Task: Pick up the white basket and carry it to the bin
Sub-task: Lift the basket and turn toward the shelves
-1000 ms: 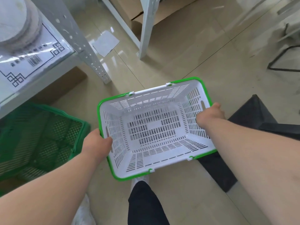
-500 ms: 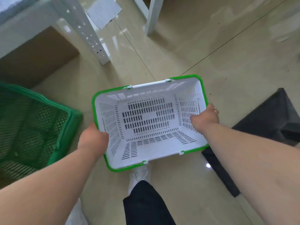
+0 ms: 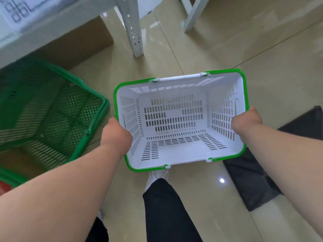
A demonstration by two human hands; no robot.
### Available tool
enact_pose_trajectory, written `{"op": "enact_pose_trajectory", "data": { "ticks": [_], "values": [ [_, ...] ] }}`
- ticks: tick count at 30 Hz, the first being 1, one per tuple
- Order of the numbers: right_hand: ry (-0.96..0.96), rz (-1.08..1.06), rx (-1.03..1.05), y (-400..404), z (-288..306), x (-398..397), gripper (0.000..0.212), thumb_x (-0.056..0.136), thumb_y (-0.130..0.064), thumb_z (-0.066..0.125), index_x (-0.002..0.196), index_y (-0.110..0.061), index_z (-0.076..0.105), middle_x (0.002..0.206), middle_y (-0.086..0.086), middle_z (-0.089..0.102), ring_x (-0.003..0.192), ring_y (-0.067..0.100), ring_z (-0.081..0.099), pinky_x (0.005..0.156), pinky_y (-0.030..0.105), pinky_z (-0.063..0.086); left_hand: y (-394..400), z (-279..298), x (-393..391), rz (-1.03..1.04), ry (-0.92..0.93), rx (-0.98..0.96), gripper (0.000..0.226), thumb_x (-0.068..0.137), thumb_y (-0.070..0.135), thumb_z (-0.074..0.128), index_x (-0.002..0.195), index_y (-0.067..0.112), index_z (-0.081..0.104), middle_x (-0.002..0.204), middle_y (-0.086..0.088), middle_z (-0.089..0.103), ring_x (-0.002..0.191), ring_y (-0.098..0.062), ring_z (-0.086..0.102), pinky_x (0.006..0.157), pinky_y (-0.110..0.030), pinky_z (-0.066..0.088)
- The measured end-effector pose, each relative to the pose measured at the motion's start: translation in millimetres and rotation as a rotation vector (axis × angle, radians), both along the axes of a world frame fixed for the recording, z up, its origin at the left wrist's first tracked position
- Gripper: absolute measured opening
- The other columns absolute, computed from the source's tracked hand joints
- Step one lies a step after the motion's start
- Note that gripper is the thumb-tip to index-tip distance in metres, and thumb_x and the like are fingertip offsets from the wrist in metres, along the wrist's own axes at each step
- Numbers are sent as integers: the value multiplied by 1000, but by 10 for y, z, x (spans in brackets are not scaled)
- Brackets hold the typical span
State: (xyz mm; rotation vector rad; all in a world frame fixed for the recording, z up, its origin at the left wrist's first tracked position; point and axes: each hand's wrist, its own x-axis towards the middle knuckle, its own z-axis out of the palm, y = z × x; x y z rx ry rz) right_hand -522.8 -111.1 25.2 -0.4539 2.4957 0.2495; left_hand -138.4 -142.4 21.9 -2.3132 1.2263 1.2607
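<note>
The white basket [image 3: 174, 147], slotted plastic with a bright green rim, is empty and held level above the tiled floor in front of my legs. My left hand [image 3: 116, 133] grips its left short side. My right hand [image 3: 246, 121] grips the right short side. A large green mesh bin [image 3: 52, 109] stands on the floor to the left, its rim close to my left hand.
A white metal shelf leg [image 3: 133, 30] stands beyond the basket, with a cardboard box [image 3: 73, 46] under the shelf. A second white leg [image 3: 194, 14] is farther right. A dark box [image 3: 272, 163] lies on the floor under my right forearm. My shoe [image 3: 157, 175] shows below the basket.
Both hands keep their grip on the basket. The view has swung left and down, so the green bin now shows larger and nearer to the basket's left side.
</note>
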Motion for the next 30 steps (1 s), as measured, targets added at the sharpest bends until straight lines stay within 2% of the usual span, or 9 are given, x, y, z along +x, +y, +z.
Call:
{"op": "enact_pose_trajectory", "data": {
  "ticks": [2,5,9,12,14,18,23,28,30],
  "values": [
    [31,21,-11,-80,238,96,49,91,-7,61,136,-2,45,136,24,55,121,44,57,95,47,51,-49,240,71,15,5,-16,24,97,13,59,118,2,54,120,-20,66,103,-41,65,76,-41,47],
    [89,65,-24,-175,698,268,39,89,-7,63,123,-2,46,129,28,59,114,47,61,90,49,53,-103,697,188,38,16,-28,15,97,7,56,111,5,49,110,-14,59,92,-34,55,76,-39,43],
    [107,121,-26,-301,1446,582,28,94,-6,61,114,-2,42,127,31,57,115,49,59,83,46,48,-106,1348,488,60,62,-62,17,95,13,57,110,10,51,107,-9,61,91,-33,60,74,-42,51],
    [129,180,-73,-376,1945,862,31,94,-8,61,120,-3,46,127,31,58,114,49,59,86,48,49,-29,1822,812,34,42,-89,19,94,18,59,108,11,49,105,-9,59,91,-34,61,76,-44,55],
    [112,223,-112,-432,2252,1118,30,93,-7,60,121,-3,48,119,27,60,112,48,60,83,47,50,40,2101,1077,63,43,-117,22,93,20,60,110,9,50,107,-10,60,92,-35,62,80,-46,58],
    [66,302,-202,-562,2709,1737,18,93,-3,58,104,-10,46,104,21,55,107,46,62,75,40,47,209,2476,1703,117,48,-162,22,92,19,61,109,9,50,109,-13,60,91,-35,59,82,-46,57],
    [32,462,-252,-725,2876,2678,27,89,-4,59,116,-6,55,109,19,60,102,40,62,77,38,48,503,2681,2617,216,-6,-193,22,92,17,62,103,10,44,118,-20,64,91,-32,51,77,-39,46],
    [-62,587,-246,-787,2859,3712,32,90,-7,58,122,-5,55,119,24,63,108,43,63,87,43,52,946,2784,3561,334,-51,-164,19,91,13,62,103,9,48,121,-23,67,107,-42,64,82,-38,47],
    [-102,654,-240,-808,2776,4060,30,91,-7,58,120,-3,55,115,25,62,109,43,62,87,42,49,1113,2740,3848,414,-66,-147,19,90,9,61,106,6,51,123,-24,67,106,-40,62,80,-35,43]
  ]
}}
